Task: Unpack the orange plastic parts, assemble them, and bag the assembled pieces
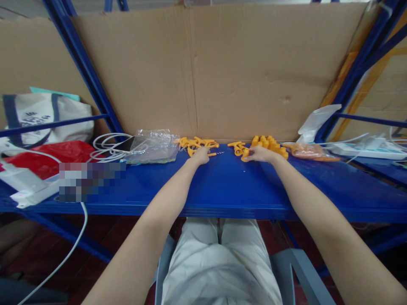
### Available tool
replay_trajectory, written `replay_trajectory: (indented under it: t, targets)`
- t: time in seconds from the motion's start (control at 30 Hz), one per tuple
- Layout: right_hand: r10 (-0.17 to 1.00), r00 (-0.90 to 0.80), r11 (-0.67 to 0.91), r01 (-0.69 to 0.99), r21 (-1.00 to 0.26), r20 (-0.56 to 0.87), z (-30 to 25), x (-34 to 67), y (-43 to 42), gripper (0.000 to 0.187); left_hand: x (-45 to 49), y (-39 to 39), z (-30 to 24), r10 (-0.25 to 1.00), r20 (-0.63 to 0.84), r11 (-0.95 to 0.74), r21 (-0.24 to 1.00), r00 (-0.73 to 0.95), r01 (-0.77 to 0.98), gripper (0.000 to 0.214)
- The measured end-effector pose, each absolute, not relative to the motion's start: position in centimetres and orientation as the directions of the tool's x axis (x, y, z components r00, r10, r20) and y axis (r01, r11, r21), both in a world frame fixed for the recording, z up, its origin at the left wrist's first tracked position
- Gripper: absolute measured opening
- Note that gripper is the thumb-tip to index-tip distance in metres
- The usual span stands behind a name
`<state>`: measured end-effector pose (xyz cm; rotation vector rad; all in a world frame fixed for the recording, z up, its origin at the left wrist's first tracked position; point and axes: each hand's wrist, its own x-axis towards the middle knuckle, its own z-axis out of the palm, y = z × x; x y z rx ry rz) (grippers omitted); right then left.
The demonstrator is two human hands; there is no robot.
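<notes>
My left hand [200, 156] is closed among orange plastic pieces with metal spirals, which look like corkscrew parts. An orange corkscrew piece [212, 154] pokes out on the right of its fingers, its thin spiral pointing right. Behind that hand lies a loose pile of similar orange corkscrew parts [203, 142]. My right hand [261, 154] pinches an orange plastic part [245, 155] that stands on the table. Just behind this part lie orange pieces with round loops [235, 147]. Several upright orange pieces [269, 143] stand in rows behind and beside the right hand, which partly hides them.
The blue table [235, 182] meets a cardboard wall [222, 76]. Left are a clear plastic bag [155, 146], coiled white cable [106, 146], red bag [70, 153] and power strip [38, 195]. Right are a bag of orange parts [313, 151] and another power strip [365, 149].
</notes>
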<state>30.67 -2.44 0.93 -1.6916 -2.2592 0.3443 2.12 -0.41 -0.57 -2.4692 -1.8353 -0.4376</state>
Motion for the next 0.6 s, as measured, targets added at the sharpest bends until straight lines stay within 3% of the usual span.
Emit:
replay_trajectory:
  t: [0.1, 0.2, 0.33, 0.6]
  targets:
    - [0.966, -0.244, 0.260, 0.898, -0.355, 0.089, 1.0, 30.0, -2.9, 0.010, 2.4, -0.7, -0.3, 0.932, 0.218, -0.326, 0.149, 0.291, 0.933, 0.029]
    - [0.966, -0.214, 0.253, 0.905, -0.341, 0.148, 1.0, 29.4, -3.2, 0.011, 2.8, -1.1, 0.0, 0.927, 0.201, -0.352, 0.179, 0.316, 0.919, 0.031]
    - [0.945, -0.169, 0.250, 0.925, -0.287, 0.279, 1.1, 28.8, -3.4, 0.030, 3.3, -1.7, 0.4, 0.917, 0.207, -0.380, 0.197, 0.340, 0.904, 0.034]
    - [0.913, -0.286, 0.361, 0.900, -0.246, 0.290, 1.2, 28.1, -3.6, 0.030, 3.6, -1.4, 0.2, 0.891, 0.264, -0.437, 0.275, 0.370, 0.856, 0.028]
